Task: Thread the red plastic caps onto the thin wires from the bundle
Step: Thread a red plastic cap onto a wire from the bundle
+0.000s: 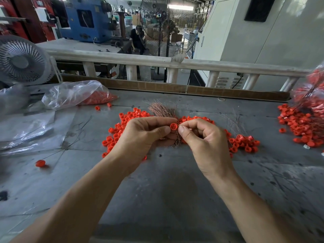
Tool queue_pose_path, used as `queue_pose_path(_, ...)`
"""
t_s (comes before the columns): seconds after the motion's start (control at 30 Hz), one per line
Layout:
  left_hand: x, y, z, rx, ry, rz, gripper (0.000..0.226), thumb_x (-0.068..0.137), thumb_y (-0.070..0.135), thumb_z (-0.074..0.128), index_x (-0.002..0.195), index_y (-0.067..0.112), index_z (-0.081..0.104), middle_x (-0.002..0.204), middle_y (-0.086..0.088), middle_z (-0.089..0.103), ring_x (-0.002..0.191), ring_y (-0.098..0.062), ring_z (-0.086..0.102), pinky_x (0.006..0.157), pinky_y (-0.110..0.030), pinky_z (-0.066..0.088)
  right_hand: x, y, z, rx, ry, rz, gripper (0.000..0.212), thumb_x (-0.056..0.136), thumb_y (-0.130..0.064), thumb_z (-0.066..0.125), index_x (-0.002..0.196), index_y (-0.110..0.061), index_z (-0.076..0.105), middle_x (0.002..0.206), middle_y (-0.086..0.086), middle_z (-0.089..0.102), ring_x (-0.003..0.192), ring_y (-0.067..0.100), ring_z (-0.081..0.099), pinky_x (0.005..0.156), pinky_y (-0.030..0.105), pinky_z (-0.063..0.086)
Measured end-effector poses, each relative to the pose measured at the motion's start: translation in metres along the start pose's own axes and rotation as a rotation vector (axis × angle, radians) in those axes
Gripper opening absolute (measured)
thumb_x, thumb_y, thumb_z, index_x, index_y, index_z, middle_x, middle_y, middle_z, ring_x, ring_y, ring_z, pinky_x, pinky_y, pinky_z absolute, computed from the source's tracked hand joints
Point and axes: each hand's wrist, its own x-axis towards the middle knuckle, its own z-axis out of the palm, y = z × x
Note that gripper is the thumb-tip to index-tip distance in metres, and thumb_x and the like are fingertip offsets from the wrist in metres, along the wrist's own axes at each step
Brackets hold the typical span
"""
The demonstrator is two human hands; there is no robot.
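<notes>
The left hand (143,134) pinches one red cap (173,127) between thumb and forefinger, its open end turned toward the right hand, while its lower fingers seem to curl round the wire bundle (164,111), whose coppery strands fan out above both hands and poke out again below them. The right hand (201,135) sits just beside the cap with thumb and forefinger pressed together; it looks to be nipping a single strand, though the wire itself is too fine to make out there. Loose red caps (243,142) lie heaped on the grey counter (157,190) on either side of the hands, with more in a clear plastic bag (77,93) at the far left and another pile (296,127) on the right edge. To thread well, I'd say hold the cap steady, grip the strand close to its tip so it stays stiff, and aim it squarely at the hole in the cap's middle before pushing through. A white desk fan (21,62) stands at the left. I can read no label, brand or writing anywhere.
</notes>
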Motion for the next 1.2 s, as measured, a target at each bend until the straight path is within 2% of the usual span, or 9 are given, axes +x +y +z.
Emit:
queue_pose_path(0.07,0.0001,0.0002,0.0003,-0.032,0.002,-0.009,0.023,0.079,0.013,0.070,0.098,0.015,0.082,0.097,-0.016,0.078,0.090,-0.023,0.076,0.077,-0.030,0.062,0.0003,-0.0003,0.0001,0.012,-0.008,0.002,0.015,0.094,-0.014,0.069,0.080,-0.019,0.074,0.062,-0.011,0.063,0.059,-0.002,0.052,0.058,0.011,0.041)
queue_pose_path(0.17,0.0003,0.0006,0.0007,-0.108,0.005,-0.016,0.020,0.080,0.010,0.070,0.095,0.014,0.082,0.095,-0.015,0.077,0.085,-0.021,0.075,0.075,-0.028,0.061,0.0010,0.0005,0.0012,0.056,-0.023,0.055,0.016,0.094,-0.020,0.061,0.083,-0.019,0.073,0.058,-0.018,0.055,0.058,-0.002,0.048,0.057,0.010,0.037)
queue_pose_path(0.27,0.0006,0.0013,0.0005,-0.180,0.015,-0.028,0.019,0.080,0.008,0.069,0.095,0.010,0.081,0.094,-0.016,0.076,0.083,-0.021,0.075,0.074,-0.028,0.061,0.0010,0.0025,0.0016,0.097,-0.038,0.118,0.018,0.091,-0.024,0.056,0.089,-0.020,0.074,0.057,-0.014,0.051,0.058,0.003,0.044,0.054,0.015,0.036)
queue_pose_path(0.37,0.0007,0.0007,0.0017,-0.204,0.039,-0.031,0.020,0.079,0.008,0.070,0.097,0.007,0.079,0.094,-0.018,0.075,0.082,-0.023,0.075,0.073,-0.028,0.061,0.0013,0.0031,0.0021,0.117,-0.055,0.148,0.020,0.090,-0.024,0.054,0.094,-0.021,0.074,0.061,-0.011,0.055,0.059,0.003,0.047,0.055,0.014,0.037)
queue_pose_path(0.57,0.0002,0.0015,0.0018,-0.210,0.040,-0.018,0.019,0.080,0.009,0.071,0.097,0.007,0.079,0.101,-0.021,0.075,0.084,-0.025,0.076,0.074,-0.030,0.062,0.0007,0.0035,0.0031,0.192,-0.061,0.178,0.021,0.091,-0.022,0.055,0.102,-0.020,0.072,0.065,-0.014,0.062,0.061,-0.002,0.053,0.055,0.008,0.040)
queue_pose_path(0.73,-0.0002,0.0022,0.0013,-0.198,0.031,-0.011,0.020,0.081,0.011,0.072,0.099,0.010,0.079,0.101,-0.019,0.076,0.089,-0.025,0.076,0.076,-0.030,0.062,0.0007,0.0032,0.0033,0.194,-0.057,0.170,0.017,0.090,-0.023,0.060,0.101,-0.022,0.072,0.072,-0.004,0.064,0.068,0.006,0.055,0.060,0.015,0.043)
queue_pose_path(0.93,-0.0010,0.0042,0.0002,-0.203,0.014,-0.038,0.023,0.082,0.010,0.070,0.103,0.008,0.079,0.107,-0.022,0.075,0.096,-0.027,0.076,0.078,-0.030,0.062,0.0006,0.0039,0.0033,0.180,-0.033,0.145,0.012,0.089,-0.022,0.063,0.096,-0.020,0.072,0.069,-0.008,0.065,0.066,0.005,0.056,0.063,0.017,0.046)
queue_pose_path(1.13,-0.0014,0.0036,0.0016,-0.209,0.024,-0.039,0.020,0.081,0.010,0.070,0.099,0.007,0.078,0.104,-0.024,0.076,0.096,-0.027,0.076,0.075,-0.028,0.061,-0.0001,0.0019,0.0017,0.212,-0.048,0.190,0.018,0.088,-0.022,0.058,0.100,-0.021,0.071,0.066,-0.009,0.064,0.059,0.001,0.055,0.052,0.010,0.040)
queue_pose_path(1.2,-0.0013,0.0036,0.0014,-0.215,0.024,-0.032,0.022,0.081,0.010,0.071,0.102,0.005,0.076,0.104,-0.024,0.076,0.097,-0.028,0.076,0.075,-0.028,0.062,-0.0006,0.0010,0.0023,0.216,-0.065,0.209,0.020,0.088,-0.023,0.056,0.102,-0.021,0.070,0.068,-0.005,0.065,0.056,0.003,0.054,0.049,0.012,0.039)
